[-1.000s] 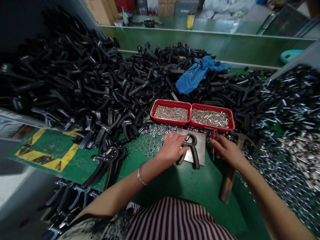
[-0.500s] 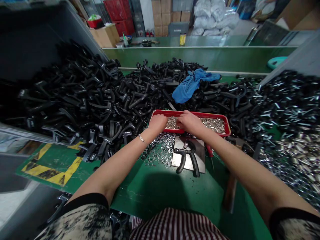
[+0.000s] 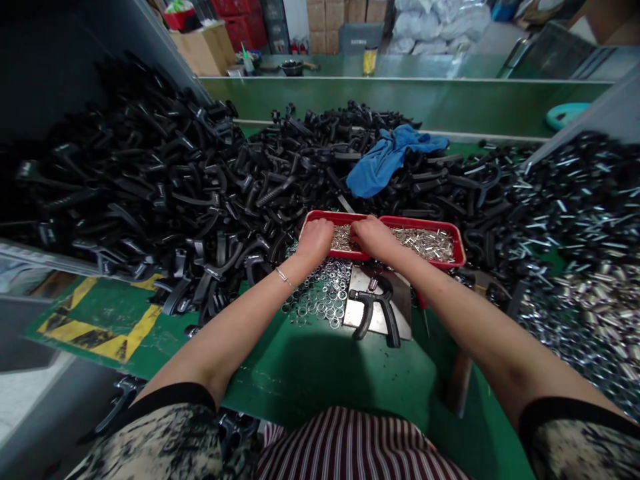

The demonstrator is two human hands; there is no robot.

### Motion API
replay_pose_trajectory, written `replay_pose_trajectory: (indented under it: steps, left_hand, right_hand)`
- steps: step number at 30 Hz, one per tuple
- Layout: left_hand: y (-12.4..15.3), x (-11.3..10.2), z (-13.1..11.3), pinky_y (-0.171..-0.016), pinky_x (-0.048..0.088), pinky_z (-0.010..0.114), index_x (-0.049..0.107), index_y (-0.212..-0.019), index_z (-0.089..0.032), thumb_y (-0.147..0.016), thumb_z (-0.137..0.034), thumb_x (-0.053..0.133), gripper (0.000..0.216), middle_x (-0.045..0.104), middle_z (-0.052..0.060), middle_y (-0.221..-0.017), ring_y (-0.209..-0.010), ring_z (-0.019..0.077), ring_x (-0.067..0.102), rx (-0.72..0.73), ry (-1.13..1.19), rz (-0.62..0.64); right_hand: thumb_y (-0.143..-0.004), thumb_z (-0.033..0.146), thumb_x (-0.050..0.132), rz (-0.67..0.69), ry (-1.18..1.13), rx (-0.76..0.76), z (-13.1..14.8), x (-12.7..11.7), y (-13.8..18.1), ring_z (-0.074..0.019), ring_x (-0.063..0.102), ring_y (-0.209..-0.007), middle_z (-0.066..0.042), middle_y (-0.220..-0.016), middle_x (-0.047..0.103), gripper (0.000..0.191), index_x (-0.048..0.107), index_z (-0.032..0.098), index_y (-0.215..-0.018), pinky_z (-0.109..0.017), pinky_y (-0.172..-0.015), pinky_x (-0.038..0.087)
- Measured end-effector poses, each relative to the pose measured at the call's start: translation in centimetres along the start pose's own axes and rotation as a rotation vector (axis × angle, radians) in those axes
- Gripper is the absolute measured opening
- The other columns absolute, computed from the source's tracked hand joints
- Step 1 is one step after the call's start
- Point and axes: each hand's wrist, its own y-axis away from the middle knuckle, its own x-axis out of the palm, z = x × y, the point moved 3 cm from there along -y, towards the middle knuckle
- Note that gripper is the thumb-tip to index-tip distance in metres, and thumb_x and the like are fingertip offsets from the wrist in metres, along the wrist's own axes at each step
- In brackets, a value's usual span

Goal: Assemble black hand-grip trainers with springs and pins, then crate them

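Note:
Both hands reach into the left red tray (image 3: 320, 217), which holds small silvery metal pieces. My left hand (image 3: 316, 240) rests over its near left part with fingers curled down into the pieces. My right hand (image 3: 371, 237) is beside it, fingers also bent into the tray. What either hand pinches is hidden. A black hand-grip exerciser (image 3: 376, 308) lies on a grey metal plate (image 3: 403, 293) just below the hands, untouched. A second red tray (image 3: 440, 230) of small metal pins adjoins on the right.
Loose metal rings (image 3: 320, 300) lie scattered left of the plate. A large heap of black plastic handles (image 3: 150, 180) fills the left and back. A blue cloth (image 3: 385, 157) lies on the heap. Metal springs (image 3: 585, 253) pile at the right. A wooden-handled hammer (image 3: 457, 380) lies by my right forearm.
A second ago my left hand held the gripper on the plate and my right held a red-handled tool. Both let go and moved up into the left red tray, where they stay.

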Motion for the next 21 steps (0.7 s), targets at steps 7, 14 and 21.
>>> replay_pose_trajectory:
  steps: [7, 14, 21]
  left_hand:
    - [8.4, -0.5, -6.9, -0.088, 0.04, 0.036, 0.067, -0.094, -0.017, -0.101, -0.031, 0.043, 0.029, 0.066, 0.006, -0.095, -0.092, 0.0205, 0.057, 0.378, 0.27, -0.012]
    - [10.7, 2.5, -9.1, -0.085, 0.035, 0.038, 0.066, -0.093, -0.017, -0.102, -0.031, 0.039, 0.032, 0.064, 0.007, -0.094, -0.095, 0.0226, 0.053, 0.385, 0.176, -0.036]
    - [10.7, 3.0, -9.5, -0.085, 0.034, 0.041, 0.065, -0.094, -0.015, -0.103, -0.025, 0.035, 0.033, 0.063, 0.009, -0.093, -0.095, 0.025, 0.053, 0.468, 0.06, -0.057]
  right_hand:
    - [-0.087, 0.015, 0.055, -0.091, -0.14, 0.044, 0.5, 0.2, 0.0, -0.0299, 0.061, -0.099, -0.018, -0.099, 0.071, 0.012, 0.066, 0.011, -0.089, -0.04, -0.091, 0.041]
    - [-0.094, 0.027, 0.05, -0.192, -0.615, 0.17, -0.2, -2.4, 4.6, -0.0162, 0.068, -0.07, -0.003, -0.083, 0.07, 0.011, 0.053, 0.018, -0.1, -0.029, -0.067, 0.051]
    - [-0.086, 0.04, 0.066, -0.171, -1.075, 0.44, 0.0, -0.5, 16.7, -0.0174, 0.067, -0.063, 0.0, -0.075, 0.068, 0.019, 0.058, 0.022, -0.087, -0.032, -0.063, 0.052]
